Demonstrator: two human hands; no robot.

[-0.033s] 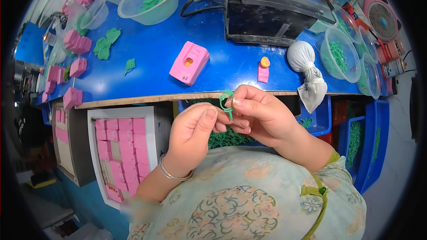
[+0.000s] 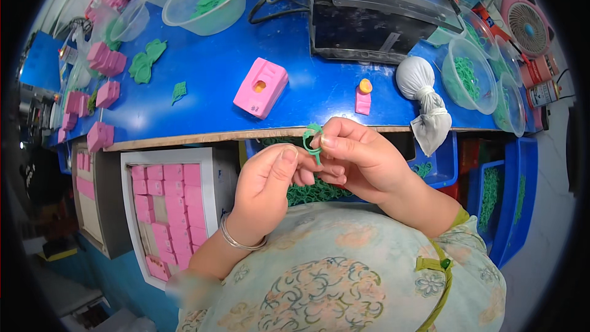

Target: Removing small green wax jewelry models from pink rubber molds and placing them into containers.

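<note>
- One green ring (image 2: 313, 129) sits between the two hands.
- Right hand (image 2: 362, 154): thumb and forefinger pinch the green ring.
- Left hand (image 2: 264, 181): fingers curled narrow, just beside it; I cannot tell whether they grip it.
- Blue table (image 2: 332, 98): one holed pink block (image 2: 272, 86) with small dark marks, one yellow-topped pink piece (image 2: 362, 103), one tied white bag (image 2: 416, 77).
- Far right: one can (image 2: 544, 94) with a printed label.

Blue tbl (image 2: 209, 77), wood-edged, approx 10 to 2 o'clock, w/ light glare nr 9 to 10; white-rimmed drawer (image 2: 210, 187), 8 o'clock; pale grey-veined floor (image 2: 556, 163), 3 o'clock.
</note>
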